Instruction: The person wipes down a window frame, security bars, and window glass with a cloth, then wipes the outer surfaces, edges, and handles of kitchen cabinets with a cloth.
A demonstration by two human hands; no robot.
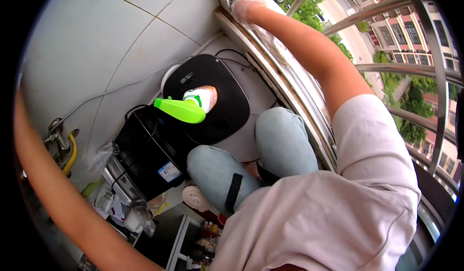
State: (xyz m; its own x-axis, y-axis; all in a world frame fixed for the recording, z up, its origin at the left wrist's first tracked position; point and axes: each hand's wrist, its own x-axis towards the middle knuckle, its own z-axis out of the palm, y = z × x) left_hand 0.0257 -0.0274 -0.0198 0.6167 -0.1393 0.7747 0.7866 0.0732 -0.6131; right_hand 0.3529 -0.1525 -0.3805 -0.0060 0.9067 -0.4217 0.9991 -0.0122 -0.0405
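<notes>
Beside the window frame [295, 104], the left hand out of view, a black cooktop [229, 121] lies left of the gloved right hand [245, 10], whose grip at the frame cannot be told; on the cooktop, the spray bottle [208, 98] looks upright, head leftward.

Bright daylight comes in through the window [298, 102], leaving the railings [441, 87] just outside it with shiny glints. The wall [121, 34] across from the window is softly, evenly lit; the shelves [178, 242] well away from it sit dim, their contents hard to make out. Wide-angle distortion bends the railings, and black rounds off the edges.
</notes>
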